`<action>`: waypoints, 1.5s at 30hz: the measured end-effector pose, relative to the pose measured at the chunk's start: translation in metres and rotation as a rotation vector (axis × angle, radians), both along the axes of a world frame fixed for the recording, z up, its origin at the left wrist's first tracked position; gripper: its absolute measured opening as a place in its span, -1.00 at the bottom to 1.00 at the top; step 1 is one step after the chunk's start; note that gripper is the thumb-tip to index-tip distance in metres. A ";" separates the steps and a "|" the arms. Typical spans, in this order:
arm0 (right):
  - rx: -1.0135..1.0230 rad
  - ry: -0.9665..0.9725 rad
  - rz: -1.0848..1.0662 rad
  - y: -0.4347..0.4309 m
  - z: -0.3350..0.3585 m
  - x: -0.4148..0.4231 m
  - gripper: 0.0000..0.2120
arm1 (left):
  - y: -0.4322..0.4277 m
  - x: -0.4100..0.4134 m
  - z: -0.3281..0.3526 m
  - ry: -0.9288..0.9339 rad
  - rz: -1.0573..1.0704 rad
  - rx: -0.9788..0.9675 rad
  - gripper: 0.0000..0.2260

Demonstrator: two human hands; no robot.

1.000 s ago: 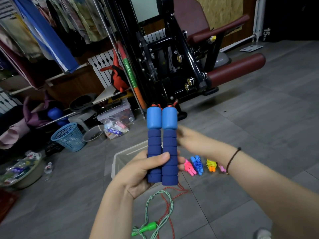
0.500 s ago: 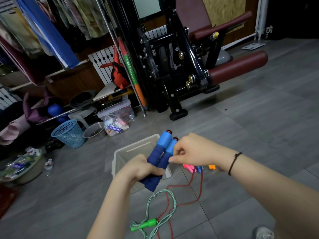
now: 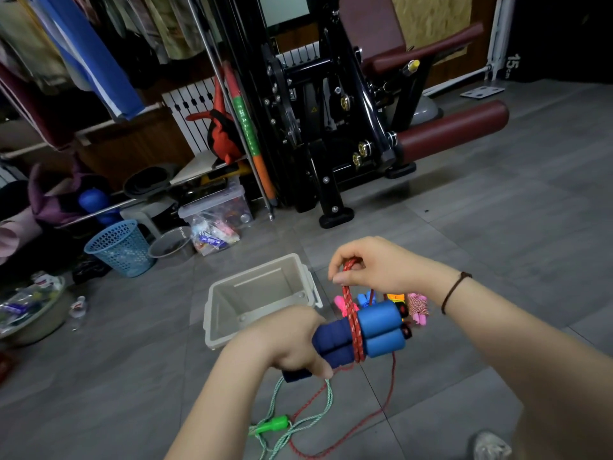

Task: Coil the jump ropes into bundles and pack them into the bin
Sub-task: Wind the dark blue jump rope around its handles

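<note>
— So, what are the hands doing with the jump rope?

— The left hand (image 3: 292, 340) is gripping the two foam handles (image 3: 374, 327) side by side, fingers curling round their dark navy ends. The handles are pointing to the right, lying almost level in the air above the floor (image 3: 497, 260).

— And the other one?

— The right hand (image 3: 374, 263) is pinching a loop of the red rope (image 3: 348, 303) between thumb and forefinger, just above the handles; its other fingers are curling in loosely.

— How is the rope looking?

— It is showing thin and red with pale flecks, and it is running in a couple of turns round both handles, right where the ribbed navy grip is meeting the smooth lighter-blue cap. Black and orange end pieces are poking out at the cap tips. The slack is hanging down from the handles and trailing in a wide bend over the near floor.

— Where is the bin sitting?

— The pale bin (image 3: 258, 283) is standing on the floor just beyond the left hand, to the left of the handles, its open top facing up.

— Anything else lying about?

— A green jump rope (image 3: 275, 423) is lying loose on the near floor below the left hand, crossing the red slack. Four small coiled bundles (image 3: 417, 308) are lying in a row on the floor to the right of the bin, partly hidden behind the handles: pink, blue, orange, and pink-and-white.
</note>
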State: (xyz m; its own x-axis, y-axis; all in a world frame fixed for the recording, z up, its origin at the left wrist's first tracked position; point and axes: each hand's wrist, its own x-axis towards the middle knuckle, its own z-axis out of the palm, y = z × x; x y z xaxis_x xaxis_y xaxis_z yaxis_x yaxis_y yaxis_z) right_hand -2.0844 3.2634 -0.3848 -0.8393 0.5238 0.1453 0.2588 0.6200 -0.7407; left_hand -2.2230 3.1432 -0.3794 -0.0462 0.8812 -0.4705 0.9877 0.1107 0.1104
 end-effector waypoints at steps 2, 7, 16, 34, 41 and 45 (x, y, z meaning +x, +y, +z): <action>-0.099 0.000 0.011 0.005 -0.002 0.002 -0.90 | -0.008 -0.007 0.007 -0.171 -0.024 0.066 -0.73; -0.176 0.016 -0.042 0.009 0.003 0.002 -0.69 | -0.024 -0.019 0.019 -0.628 0.182 0.298 -0.78; -0.213 -0.052 -0.038 -0.005 0.004 0.004 -0.78 | -0.004 -0.024 0.004 -1.079 0.713 0.542 -0.83; -0.037 0.100 -0.232 -0.006 0.015 0.004 -0.68 | 0.018 0.000 -0.038 0.175 0.128 0.303 -0.72; 0.117 -0.146 -0.227 0.018 0.000 0.009 -0.68 | 0.010 0.015 -0.032 0.234 -0.101 0.490 -0.72; 0.134 -0.225 -0.162 0.023 -0.004 0.015 -0.70 | 0.000 0.006 -0.020 0.157 -0.125 0.584 -0.73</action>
